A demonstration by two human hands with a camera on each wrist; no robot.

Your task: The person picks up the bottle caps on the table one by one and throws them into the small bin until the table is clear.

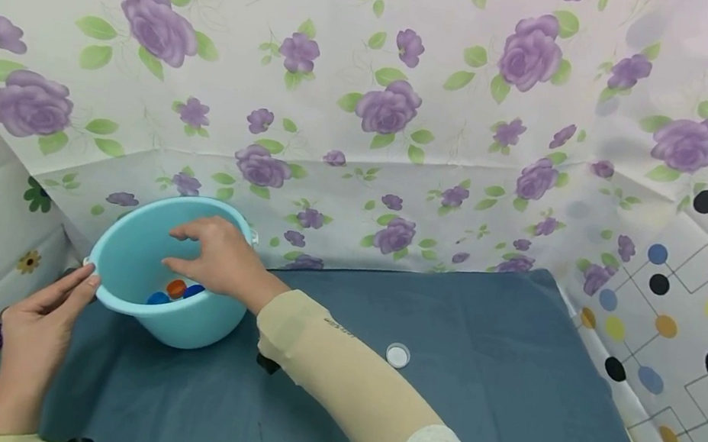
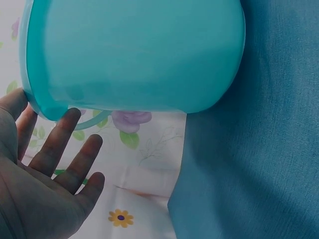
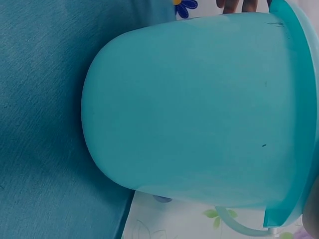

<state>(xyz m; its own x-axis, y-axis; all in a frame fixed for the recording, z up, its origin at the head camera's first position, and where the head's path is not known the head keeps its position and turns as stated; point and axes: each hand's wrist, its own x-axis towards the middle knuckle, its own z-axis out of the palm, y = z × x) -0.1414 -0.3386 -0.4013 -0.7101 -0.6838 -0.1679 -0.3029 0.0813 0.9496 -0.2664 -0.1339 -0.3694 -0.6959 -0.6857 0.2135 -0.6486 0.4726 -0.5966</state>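
Observation:
A light-blue plastic bucket (image 1: 185,322) stands upright on the blue cloth, tilted little if at all. My left hand (image 1: 41,326) pinches its rim at the left side between thumb and fingertips; the other fingers spread free in the left wrist view. Over the bucket's mouth is my right hand (image 1: 219,258), thumb and fingers apart, nothing visible between them. Down inside lie an orange bottle-cap-like piece (image 1: 176,289) and blue round pieces (image 1: 159,298), partly hidden by the front rim. In the right wrist view the bucket's side (image 3: 189,109) fills most of the picture.
A small round clear-rimmed disc with a white middle (image 1: 398,355) lies on the blue cloth (image 1: 493,398) to the right. Flower-patterned sheeting (image 1: 330,194) rises close behind the bucket and at its left. Dotted sheeting (image 1: 695,306) borders the right side.

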